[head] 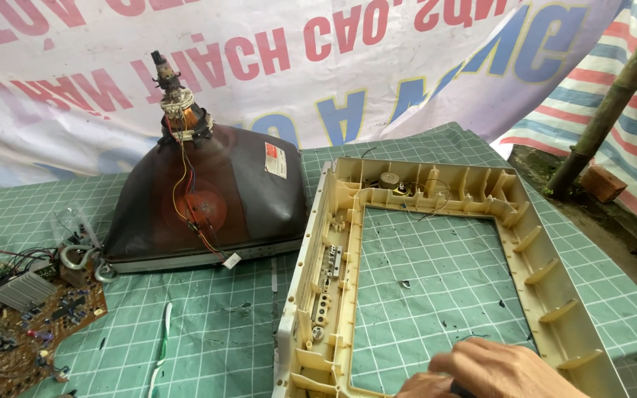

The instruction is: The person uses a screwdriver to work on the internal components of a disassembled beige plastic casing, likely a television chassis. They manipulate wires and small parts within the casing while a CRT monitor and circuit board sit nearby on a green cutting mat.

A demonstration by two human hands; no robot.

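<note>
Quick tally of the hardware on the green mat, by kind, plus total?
Dark glass picture tube lying face down: 1
Cream plastic front frame: 1
Brown circuit board with a finned metal heat sink: 1
Green-and-white loose wire: 1
Total: 4
One hand at the frame's near edge grips a small dark object; which hand cannot be told.

One view, my head camera: looks down and forward from above the green cutting mat (436, 265), at working distance; my hand (492, 368) sits cut off at the bottom edge, a printed banner (318, 59) closes the far side; no second view
</note>
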